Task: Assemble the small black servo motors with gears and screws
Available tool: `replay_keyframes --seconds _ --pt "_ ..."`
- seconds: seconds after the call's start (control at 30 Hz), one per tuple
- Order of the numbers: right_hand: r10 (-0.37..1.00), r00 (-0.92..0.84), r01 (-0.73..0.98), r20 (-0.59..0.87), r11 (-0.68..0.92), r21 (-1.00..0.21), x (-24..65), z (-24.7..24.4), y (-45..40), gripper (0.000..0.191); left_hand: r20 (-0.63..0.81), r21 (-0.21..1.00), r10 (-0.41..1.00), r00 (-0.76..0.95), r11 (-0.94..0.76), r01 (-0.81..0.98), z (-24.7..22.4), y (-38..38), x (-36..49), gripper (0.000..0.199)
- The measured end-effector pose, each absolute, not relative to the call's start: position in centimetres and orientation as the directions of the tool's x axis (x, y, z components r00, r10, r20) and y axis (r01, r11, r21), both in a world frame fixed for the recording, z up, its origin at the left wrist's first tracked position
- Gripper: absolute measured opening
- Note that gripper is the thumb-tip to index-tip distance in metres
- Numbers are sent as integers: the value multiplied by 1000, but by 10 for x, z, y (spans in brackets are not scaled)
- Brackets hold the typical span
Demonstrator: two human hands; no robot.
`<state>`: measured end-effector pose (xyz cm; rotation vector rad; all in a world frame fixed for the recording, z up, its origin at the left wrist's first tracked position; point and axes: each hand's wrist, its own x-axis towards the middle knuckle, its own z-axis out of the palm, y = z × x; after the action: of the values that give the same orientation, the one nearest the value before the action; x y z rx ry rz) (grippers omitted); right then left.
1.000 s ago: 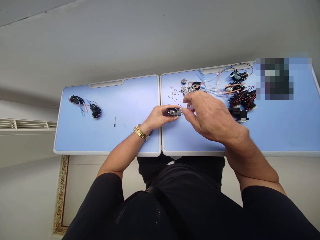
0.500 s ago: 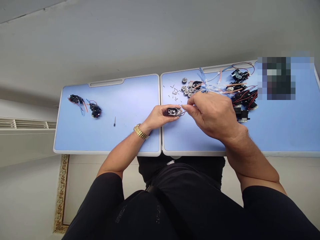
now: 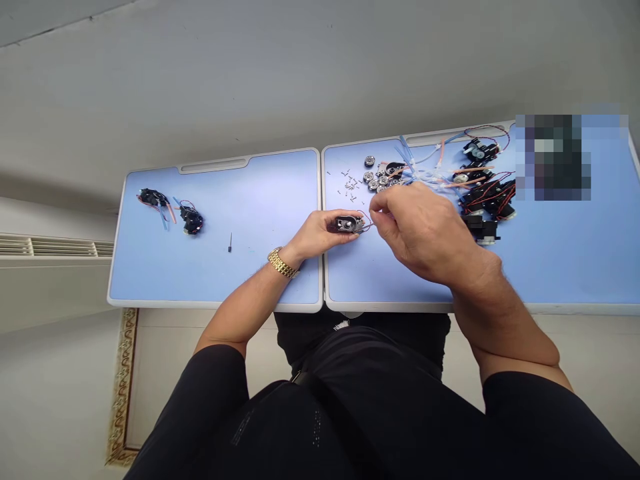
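Over the right-hand table, close to the seam, my left hand (image 3: 317, 233) is closed around a small black motor housing (image 3: 349, 224) with a round metal part showing in its face. Thin dark red wires (image 3: 369, 225) come out of the housing's right end. Just right of it, my right hand (image 3: 425, 230) is pinched with thumb and index finger at these wires. Its other fingers are curled and mostly hidden. Loose small screws (image 3: 351, 183) lie beyond the housing, with round metal wheels (image 3: 373, 180) beside them.
Blue and orange tubes (image 3: 425, 170) and black wired assemblies (image 3: 487, 197) lie behind and right of my right hand. On the left table are two black assemblies (image 3: 191, 219) and a small screwdriver-like tool (image 3: 230, 243). A seam (image 3: 323, 227) divides the tables.
My right hand has shifted slightly right, away from the housing, and the wires now show a little more between them. My left hand keeps the housing in the same place.
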<state>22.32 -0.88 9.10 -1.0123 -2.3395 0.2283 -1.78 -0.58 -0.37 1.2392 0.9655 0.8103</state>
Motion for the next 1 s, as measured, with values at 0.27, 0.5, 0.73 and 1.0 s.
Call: replay_keyframes --seconds 0.27,0.5,0.73,1.0 --pt "682 -534 575 499 726 -376 223 88 -8 12 -155 987 901 404 153 36 -1 -6 -19 59" --pt "652 -546 497 527 758 -422 220 85 -7 23 -153 985 901 406 171 -6 -3 -6 -19 59" --pt "708 -521 607 477 700 -376 221 85 -6 16 -157 987 900 407 149 52 3 -5 -18 55" --pt "663 -547 553 511 744 -374 224 87 -2 18 -168 985 900 401 164 46 0 -5 -19 56"
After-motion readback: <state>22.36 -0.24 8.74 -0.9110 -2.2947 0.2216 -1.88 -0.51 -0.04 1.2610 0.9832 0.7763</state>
